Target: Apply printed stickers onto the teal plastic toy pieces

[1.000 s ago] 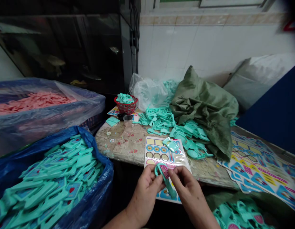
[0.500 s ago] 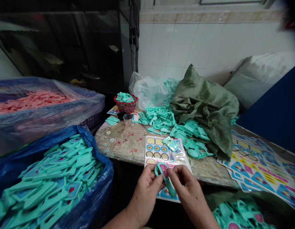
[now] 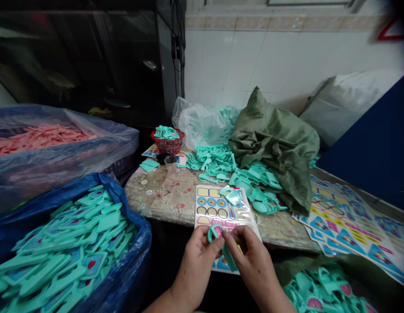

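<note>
Low in the middle, a teal plastic toy piece [image 3: 229, 259] with a pink patterned sticker on its upper end is held between both hands. My left hand [image 3: 198, 263] pinches its looped end. My right hand [image 3: 254, 256] is closed around the other side, its thumb pressing on the pink sticker, part of which is covered. Under and behind the hands lies a sticker sheet [image 3: 202, 221] with yellow, blue, brown and pink shapes. Another teal piece [image 3: 233, 198] rests on that sheet's upper right part.
A worn table [image 3: 165, 191] bears heaped teal pieces [image 3: 211, 158], a red basket [image 3: 168, 145], a clear cup [image 3: 171, 161] and a green sack [image 3: 273, 130]. Sticker sheets [image 3: 338, 217] lie right. A blue bag [image 3: 145, 234] of teal pieces stands left; more teal pieces [image 3: 325, 289] sit lower right.
My right thumb has shifted left onto the pink sticker, covering more of it. Both hands still hold the toy piece. The whole view has shifted slightly.
</note>
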A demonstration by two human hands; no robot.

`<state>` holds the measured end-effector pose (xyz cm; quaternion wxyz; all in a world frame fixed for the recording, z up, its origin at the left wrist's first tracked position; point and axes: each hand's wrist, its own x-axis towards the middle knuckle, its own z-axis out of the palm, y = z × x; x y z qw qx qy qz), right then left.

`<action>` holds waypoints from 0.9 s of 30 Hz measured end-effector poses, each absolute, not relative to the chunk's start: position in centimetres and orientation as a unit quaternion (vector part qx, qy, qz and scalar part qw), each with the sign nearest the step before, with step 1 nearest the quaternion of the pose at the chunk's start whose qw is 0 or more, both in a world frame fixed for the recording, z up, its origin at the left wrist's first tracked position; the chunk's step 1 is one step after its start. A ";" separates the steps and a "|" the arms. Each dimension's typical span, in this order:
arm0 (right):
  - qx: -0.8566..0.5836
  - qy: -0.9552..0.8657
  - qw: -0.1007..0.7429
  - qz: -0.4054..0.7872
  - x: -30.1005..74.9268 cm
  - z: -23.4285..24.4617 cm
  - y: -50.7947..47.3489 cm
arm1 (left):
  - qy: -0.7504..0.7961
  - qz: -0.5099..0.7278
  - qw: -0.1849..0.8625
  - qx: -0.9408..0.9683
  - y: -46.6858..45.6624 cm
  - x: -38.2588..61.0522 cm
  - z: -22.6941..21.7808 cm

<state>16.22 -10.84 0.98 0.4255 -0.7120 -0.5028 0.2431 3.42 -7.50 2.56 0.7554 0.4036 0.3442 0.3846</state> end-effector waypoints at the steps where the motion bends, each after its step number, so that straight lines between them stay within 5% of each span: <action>1: -0.725 -0.510 0.402 0.228 16.4 0.8 -10.8 | 0.372 0.383 0.738 0.413 -7.4 3.4 2.3; 5: -0.753 -0.524 0.344 0.202 17.5 0.0 -10.8 | 0.418 0.375 0.668 0.488 -7.1 2.8 1.7; 10: -0.741 -0.496 0.387 0.234 19.5 -0.6 -11.0 | 0.436 0.382 0.633 0.513 -4.9 0.8 1.5; 16: -0.741 -0.496 0.402 0.210 22.8 -1.3 -10.0 | 0.567 0.396 0.390 0.608 3.5 -1.5 -0.5; 27: -0.737 -0.573 0.335 0.128 26.7 -3.0 -4.8 | 0.583 0.394 0.187 0.685 7.8 -2.7 -3.3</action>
